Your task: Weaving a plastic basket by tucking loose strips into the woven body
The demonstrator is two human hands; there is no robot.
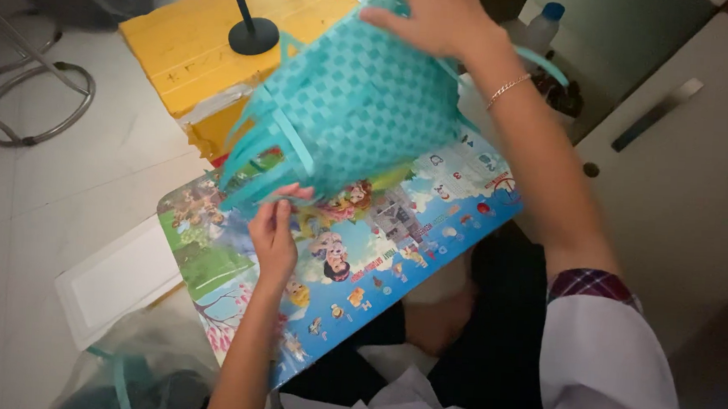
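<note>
White floor tiles are spreading around a small low table (463, 222) with a colourful cartoon top, and the person is sitting at it. Over that top, the left hand (275, 233) is pinching loose turquoise strips (253, 174) at the lower end of a half-woven turquoise basket (353, 104), fingers closed on them. The right hand (432, 17) is gripping the basket's far upper edge from above, fingers curled over the weave. The basket is hanging tilted between the two hands, its long axis running from the left hand low and near up to the right hand high and farther away; the unwoven strip ends are lying nearest the left hand. Beyond, a yellow crate (181, 45) is carrying a phone stand (253, 33), and a white tray (119, 279) is lying on the floor at left.
</note>
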